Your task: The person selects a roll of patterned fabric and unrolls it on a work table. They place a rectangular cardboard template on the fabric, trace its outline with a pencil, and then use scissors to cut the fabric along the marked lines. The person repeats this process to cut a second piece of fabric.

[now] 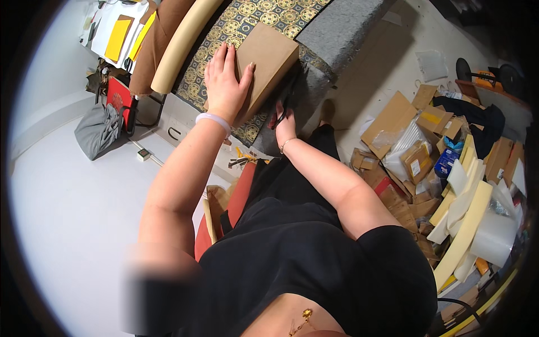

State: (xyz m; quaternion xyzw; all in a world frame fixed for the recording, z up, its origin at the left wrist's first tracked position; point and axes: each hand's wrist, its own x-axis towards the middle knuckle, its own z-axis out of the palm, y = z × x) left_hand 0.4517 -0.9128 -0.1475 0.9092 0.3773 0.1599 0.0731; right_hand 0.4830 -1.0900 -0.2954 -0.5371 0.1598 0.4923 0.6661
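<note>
A brown cardboard box (264,59) lies on the patterned cloth (229,28) covering the table. My left hand (227,81) rests on the box's left part, its fingers stretched out and thumb apart, pressing on the upper face without wrapping round it. To the right of the box and a little lower, my right hand (284,124) is closed on the black handles of what look like scissors (281,117). Their dark blades point away from me beside the box's right side and blend with the dark background, so I cannot tell whether they touch it.
A grey felt-like cover (345,36) extends along the table's right side. Behind at the left lies a beige roll (182,48). A grey bag (99,130) sits on the left. Piled cardboard (390,123) and foam strips (463,233) fill the floor at right.
</note>
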